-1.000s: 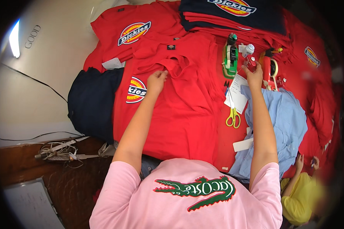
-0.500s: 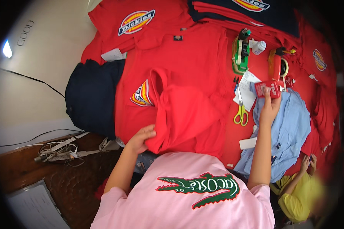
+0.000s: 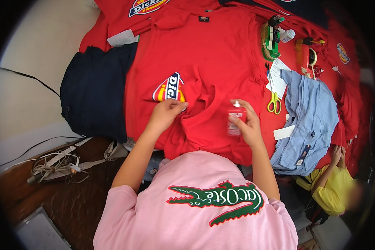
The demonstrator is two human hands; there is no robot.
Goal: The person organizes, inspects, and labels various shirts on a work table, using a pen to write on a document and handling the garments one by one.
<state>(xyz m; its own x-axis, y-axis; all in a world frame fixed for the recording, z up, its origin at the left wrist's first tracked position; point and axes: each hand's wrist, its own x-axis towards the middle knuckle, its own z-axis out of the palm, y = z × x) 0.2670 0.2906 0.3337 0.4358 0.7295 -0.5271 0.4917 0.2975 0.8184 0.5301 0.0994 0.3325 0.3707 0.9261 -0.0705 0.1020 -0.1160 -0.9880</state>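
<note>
A red T-shirt (image 3: 208,135) lies bunched on top of a pile of red shirts in front of me, its printed chest emblem partly folded over. My left hand (image 3: 164,116) pinches the fabric beside that emblem, thumb and fingers pressed together. Just to the right of the bunched part, my right hand (image 3: 251,127) grips a small red squeeze bottle (image 3: 236,121) upright. The bottle has a white nozzle on top and is slightly blurred.
Navy folded garments (image 3: 98,89) are stacked at left. On the right lie yellow-handled scissors (image 3: 274,103), a paper slip (image 3: 280,66), a green tape dispenser (image 3: 271,41), a white bottle (image 3: 287,36) and light-blue shirts (image 3: 310,112). A person in yellow (image 3: 331,189) works at far right.
My right hand has brought the squeeze bottle left from above the blue shirts to beside the bunched T-shirt. My left hand has moved up and right, to the emblem.
</note>
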